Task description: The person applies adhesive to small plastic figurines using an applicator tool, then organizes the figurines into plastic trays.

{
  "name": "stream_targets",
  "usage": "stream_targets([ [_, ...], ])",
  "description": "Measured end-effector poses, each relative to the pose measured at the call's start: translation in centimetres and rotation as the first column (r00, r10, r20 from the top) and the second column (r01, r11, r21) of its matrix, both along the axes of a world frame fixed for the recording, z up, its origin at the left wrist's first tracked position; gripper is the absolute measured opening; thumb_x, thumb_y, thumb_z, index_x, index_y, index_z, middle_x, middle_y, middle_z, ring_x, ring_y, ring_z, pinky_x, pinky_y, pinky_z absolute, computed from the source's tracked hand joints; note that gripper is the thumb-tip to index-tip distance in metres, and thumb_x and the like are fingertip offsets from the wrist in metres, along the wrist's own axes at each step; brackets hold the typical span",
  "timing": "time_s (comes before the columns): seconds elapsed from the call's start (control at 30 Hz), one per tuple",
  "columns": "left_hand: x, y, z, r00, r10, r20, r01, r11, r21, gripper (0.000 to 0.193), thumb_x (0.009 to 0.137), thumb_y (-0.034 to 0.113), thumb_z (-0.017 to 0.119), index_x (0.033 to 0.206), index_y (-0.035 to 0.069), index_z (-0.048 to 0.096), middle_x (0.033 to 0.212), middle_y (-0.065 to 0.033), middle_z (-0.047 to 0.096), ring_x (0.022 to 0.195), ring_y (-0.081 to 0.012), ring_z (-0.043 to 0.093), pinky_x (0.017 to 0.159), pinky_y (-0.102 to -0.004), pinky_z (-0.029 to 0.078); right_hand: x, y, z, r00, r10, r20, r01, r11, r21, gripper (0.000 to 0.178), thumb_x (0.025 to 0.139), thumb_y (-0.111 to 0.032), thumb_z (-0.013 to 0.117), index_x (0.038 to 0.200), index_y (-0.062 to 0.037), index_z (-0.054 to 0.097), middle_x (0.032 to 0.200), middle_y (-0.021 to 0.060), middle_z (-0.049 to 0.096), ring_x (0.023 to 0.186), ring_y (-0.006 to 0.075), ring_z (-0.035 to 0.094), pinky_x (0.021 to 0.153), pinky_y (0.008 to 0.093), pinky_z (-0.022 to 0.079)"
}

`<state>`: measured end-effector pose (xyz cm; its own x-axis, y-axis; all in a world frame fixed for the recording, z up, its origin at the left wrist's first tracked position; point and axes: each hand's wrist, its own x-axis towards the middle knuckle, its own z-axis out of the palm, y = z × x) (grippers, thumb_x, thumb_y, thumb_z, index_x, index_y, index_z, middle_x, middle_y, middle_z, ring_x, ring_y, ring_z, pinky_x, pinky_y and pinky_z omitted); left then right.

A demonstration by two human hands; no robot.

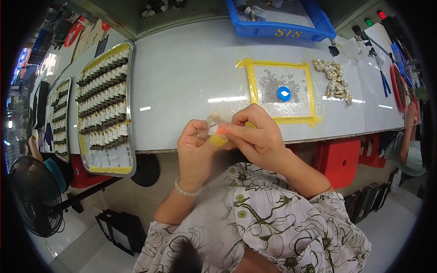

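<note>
Near the table's front edge, my two hands meet around a small white piece with a cream top [213,122]. My left hand [196,148] is closed on it; a yellow wrap [219,140] covers the thumb tip. My right hand [259,136] pinches against its side, where a bit of orange shows between the fingers. What the right fingertips hold there is too small and blurred to tell. Beyond my right hand, a small round blue dish with a white middle [284,93] rests on a grey-stained square bordered by yellow tape [251,86].
Left, a metal tray [132,91] bears rows of small white-and-dark pieces; a smaller tray [68,113] lies beyond it. Small cream-and-gold pieces [334,77] are heaped right of the taped square. A blue bin [282,32] stands behind. A red stool [337,161] is under the table.
</note>
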<state>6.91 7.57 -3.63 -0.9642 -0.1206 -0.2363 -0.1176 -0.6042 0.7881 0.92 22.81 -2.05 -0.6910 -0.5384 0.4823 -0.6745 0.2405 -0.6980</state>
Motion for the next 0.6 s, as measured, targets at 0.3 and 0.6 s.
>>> stream_targets([
  [0.3,-0.2,0.5,0.3,0.993,-0.006,-0.12,-0.03,0.955,-0.295,0.031,0.076,-0.009,0.065,0.1,-0.004,0.046,0.095,-0.014,0.061,0.086,-0.0167,0.062,0.074,-0.0257,0.053,-0.2,0.2,0.1,0.816,0.089,0.572,0.177,0.902,-0.393,0.008,0.073,-0.006,0.068,0.081,-0.0039,0.068,0.078,0.0065,0.063,0.068,0.018,0.06,0.061,0.0264,0.047],
  [0.6,-0.6,-0.1,-0.2,0.944,0.099,-0.314,-0.295,0.68,-0.671,0.032,0.07,-0.008,0.071,0.097,-0.005,0.055,0.09,-0.0093,0.061,0.074,-0.0114,0.058,0.067,-0.0221,0.049,-1.5,3.8,1.3,0.89,-0.03,0.455,0.144,0.965,-0.219,0.007,0.077,0.001,0.063,0.083,0.0,0.067,0.078,0.0057,0.061,0.07,0.0127,0.056,0.062,0.0246,0.045],
])
